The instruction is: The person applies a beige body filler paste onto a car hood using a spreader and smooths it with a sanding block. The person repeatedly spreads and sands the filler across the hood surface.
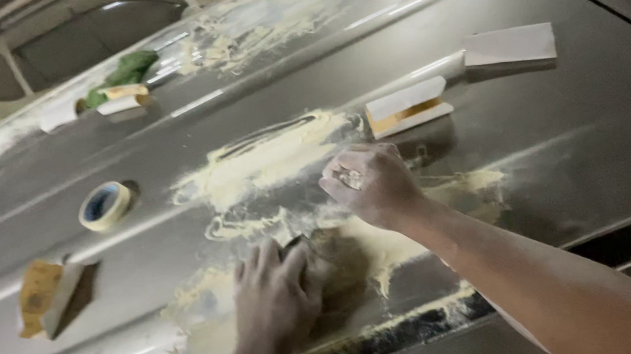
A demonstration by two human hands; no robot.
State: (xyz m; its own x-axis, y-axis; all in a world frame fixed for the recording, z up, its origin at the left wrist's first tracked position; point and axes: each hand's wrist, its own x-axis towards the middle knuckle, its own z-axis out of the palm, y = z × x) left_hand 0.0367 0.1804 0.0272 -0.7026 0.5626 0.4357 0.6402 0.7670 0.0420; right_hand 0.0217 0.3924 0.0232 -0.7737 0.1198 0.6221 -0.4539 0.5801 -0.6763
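I see L hand (271,295) pressing a dark sanding block (299,248) onto the filler patch (270,159). R hand (372,184) fisted at block's 1 o'clock, contents unclear.

Dusty grey car panel (580,124) with tape roll (106,205), sanding blocks (407,108).

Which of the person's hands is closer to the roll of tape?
Left. The left hand lies below and to the right of the roll of tape; the right hand is farther right, across the pale filler patch.
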